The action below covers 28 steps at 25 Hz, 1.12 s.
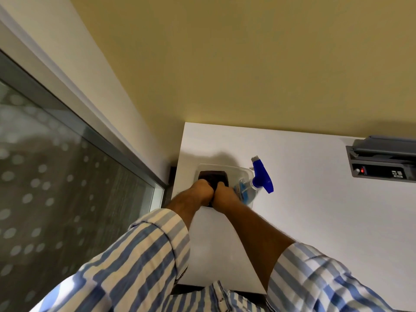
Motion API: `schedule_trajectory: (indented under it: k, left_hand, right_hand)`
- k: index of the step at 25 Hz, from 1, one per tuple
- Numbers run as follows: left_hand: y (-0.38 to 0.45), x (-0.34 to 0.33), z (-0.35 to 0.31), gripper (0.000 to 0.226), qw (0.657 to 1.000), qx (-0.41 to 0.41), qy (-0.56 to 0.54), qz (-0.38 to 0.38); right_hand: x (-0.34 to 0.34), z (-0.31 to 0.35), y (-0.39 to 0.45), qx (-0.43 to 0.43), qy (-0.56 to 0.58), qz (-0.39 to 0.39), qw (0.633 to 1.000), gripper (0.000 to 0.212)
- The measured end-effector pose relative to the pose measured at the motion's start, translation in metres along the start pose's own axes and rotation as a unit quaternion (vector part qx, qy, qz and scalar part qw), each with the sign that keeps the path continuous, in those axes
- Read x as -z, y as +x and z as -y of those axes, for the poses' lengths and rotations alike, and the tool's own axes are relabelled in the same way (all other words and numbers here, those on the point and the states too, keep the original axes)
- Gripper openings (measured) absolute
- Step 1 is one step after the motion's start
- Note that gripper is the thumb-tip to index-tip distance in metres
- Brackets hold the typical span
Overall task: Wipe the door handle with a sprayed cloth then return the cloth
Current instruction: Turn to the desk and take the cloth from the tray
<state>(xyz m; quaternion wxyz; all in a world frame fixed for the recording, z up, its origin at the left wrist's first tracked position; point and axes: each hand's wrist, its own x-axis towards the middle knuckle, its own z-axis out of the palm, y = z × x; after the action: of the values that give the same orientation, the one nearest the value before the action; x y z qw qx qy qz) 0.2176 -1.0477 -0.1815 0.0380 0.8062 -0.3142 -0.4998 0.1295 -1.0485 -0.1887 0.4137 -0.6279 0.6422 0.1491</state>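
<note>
A dark brown cloth (212,176) lies in a clear plastic bin (238,169) on the white table (304,210). My left hand (201,189) and my right hand (225,193) are both inside the bin, side by side, with fingers closed on the near part of the cloth. A spray bottle (261,176) with a blue trigger head stands in the bin's right corner, just right of my right hand. No door handle is in view.
A glass panel with a dotted pattern (56,199) and its grey frame run along the left. A yellow wall (247,64) stands behind the table. A grey power socket box (382,163) is set in the table at the right edge.
</note>
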Motion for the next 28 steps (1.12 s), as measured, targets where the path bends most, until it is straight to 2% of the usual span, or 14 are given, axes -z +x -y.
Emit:
schedule_trajectory:
  k: [2,4,6,8,10,14,15,17,18,19,22,23,26,28]
  left_hand:
    - [-0.006,-0.001,-0.001,0.041,0.999,0.013,-0.041,-0.009]
    - [-0.011,-0.001,-0.002,0.04,0.994,0.05,-0.092,-0.012]
    - [-0.011,0.0,-0.004,0.038,0.994,0.058,-0.089,-0.028]
    - [-0.017,0.004,-0.009,0.037,0.994,0.058,-0.089,-0.033]
    - [-0.024,0.008,-0.011,0.037,0.992,0.051,-0.108,-0.032]
    - [-0.036,0.026,-0.008,0.034,0.986,-0.006,-0.159,-0.051]
    - [-0.039,0.03,-0.005,0.031,0.984,-0.025,-0.164,-0.063]
    - [-0.046,0.04,0.004,0.023,0.977,-0.048,-0.178,-0.103]
    - [-0.05,0.044,0.009,0.016,0.971,-0.057,-0.191,-0.129]
    - [-0.054,0.046,0.015,0.009,0.963,-0.066,-0.217,-0.148]
    - [-0.07,0.05,0.03,0.006,0.933,-0.047,-0.329,-0.141]
    - [-0.076,0.05,0.034,0.007,0.917,-0.042,-0.376,-0.124]
    - [-0.095,0.046,0.043,0.03,0.858,-0.072,-0.501,-0.086]
    - [-0.103,0.041,0.045,0.055,0.835,-0.107,-0.534,-0.075]
  right_hand:
    - [-0.006,0.003,0.005,-0.026,-0.073,0.048,0.996,0.065]
    - [-0.007,0.004,0.006,-0.022,-0.096,0.066,0.993,0.059]
    - [-0.002,0.006,0.006,-0.002,-0.044,0.071,0.997,0.045]
    - [0.004,0.009,0.006,-0.031,-0.002,0.07,0.997,0.046]
    - [0.011,0.011,-0.002,-0.08,0.111,0.017,0.99,0.046]
    - [0.017,-0.001,-0.019,-0.026,0.266,0.041,0.963,0.031]
    - [0.019,-0.003,-0.026,-0.032,0.328,0.047,0.943,0.03]
    - [0.027,0.002,-0.04,-0.057,0.48,0.042,0.875,0.028]
    - [0.033,0.006,-0.049,-0.071,0.525,0.043,0.847,0.03]
    - [0.039,0.01,-0.057,-0.084,0.54,0.059,0.835,0.033]
    - [0.039,0.0,-0.075,-0.023,0.482,0.082,0.872,0.052]
    - [0.039,-0.004,-0.078,-0.006,0.486,0.098,0.868,0.059]
    - [0.046,-0.014,-0.082,0.054,0.542,0.172,0.821,0.052]
    - [0.053,-0.016,-0.083,0.113,0.544,0.168,0.815,0.045]
